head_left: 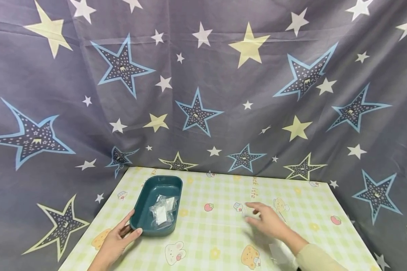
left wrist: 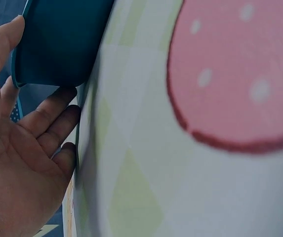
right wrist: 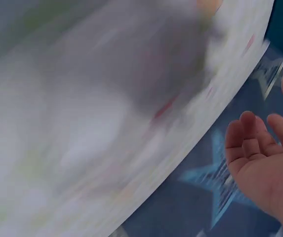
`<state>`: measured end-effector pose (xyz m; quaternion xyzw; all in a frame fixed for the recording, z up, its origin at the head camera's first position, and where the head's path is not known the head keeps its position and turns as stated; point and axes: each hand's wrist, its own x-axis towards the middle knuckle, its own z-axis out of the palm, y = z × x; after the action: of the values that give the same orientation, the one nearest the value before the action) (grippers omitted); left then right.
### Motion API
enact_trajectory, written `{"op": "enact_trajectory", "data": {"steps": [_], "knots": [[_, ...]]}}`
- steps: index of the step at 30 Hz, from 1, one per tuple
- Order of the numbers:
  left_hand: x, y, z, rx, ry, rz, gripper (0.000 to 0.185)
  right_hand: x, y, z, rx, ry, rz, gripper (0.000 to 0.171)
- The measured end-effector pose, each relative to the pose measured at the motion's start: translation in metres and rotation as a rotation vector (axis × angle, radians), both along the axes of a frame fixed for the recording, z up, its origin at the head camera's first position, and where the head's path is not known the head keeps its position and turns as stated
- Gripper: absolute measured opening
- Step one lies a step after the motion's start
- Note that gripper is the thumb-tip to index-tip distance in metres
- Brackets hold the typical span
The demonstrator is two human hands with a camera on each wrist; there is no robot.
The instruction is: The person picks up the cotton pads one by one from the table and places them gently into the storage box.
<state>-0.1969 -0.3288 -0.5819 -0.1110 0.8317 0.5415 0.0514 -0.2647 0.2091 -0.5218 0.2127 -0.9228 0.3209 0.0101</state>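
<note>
A teal oblong tray (head_left: 143, 194) sits on the left part of the table, and small clear plastic bags (head_left: 161, 211) lie inside it. My left hand (head_left: 117, 241) rests at the tray's near left corner, thumb against the near end and straight fingers along the left side. In the left wrist view the left hand (left wrist: 13, 163) shows an open palm beside the tray (left wrist: 62, 44). My right hand (head_left: 266, 222) hovers over the middle-right of the table, fingers spread, blurred and holding nothing. In the right wrist view the right hand (right wrist: 264, 163) is open and empty.
The table (head_left: 217, 233) wears a green-checked cloth with cartoon prints. A star-patterned dark curtain (head_left: 203, 94) hangs behind and around it. A pale translucent shape (head_left: 279, 253) lies by my right wrist; I cannot tell what it is.
</note>
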Motion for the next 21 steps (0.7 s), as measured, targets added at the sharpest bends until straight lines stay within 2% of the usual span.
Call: {"op": "enact_trajectory", "data": {"steps": [4, 8, 13, 18, 21], "knots": [[0.001, -0.002, 0.001, 0.006, -0.018, 0.000, 0.093, -0.010, 0.051, -0.001, 0.048, 0.013, -0.111, 0.047], [0.001, -0.004, 0.001, -0.010, -0.033, -0.006, 0.095, -0.019, 0.089, -0.004, 0.092, 0.006, -0.140, 0.043], [0.000, -0.003, 0.000, -0.009, -0.029, -0.002, 0.095, -0.022, 0.111, -0.009, 0.140, -0.018, -0.088, 0.043], [0.001, -0.001, 0.000, -0.005, -0.008, 0.001, 0.094, -0.023, 0.118, -0.014, 0.144, -0.101, -0.026, 0.049], [0.001, 0.000, 0.001, 0.000, -0.007, 0.002, 0.093, -0.023, 0.119, -0.017, 0.148, -0.117, 0.019, 0.053]]}}
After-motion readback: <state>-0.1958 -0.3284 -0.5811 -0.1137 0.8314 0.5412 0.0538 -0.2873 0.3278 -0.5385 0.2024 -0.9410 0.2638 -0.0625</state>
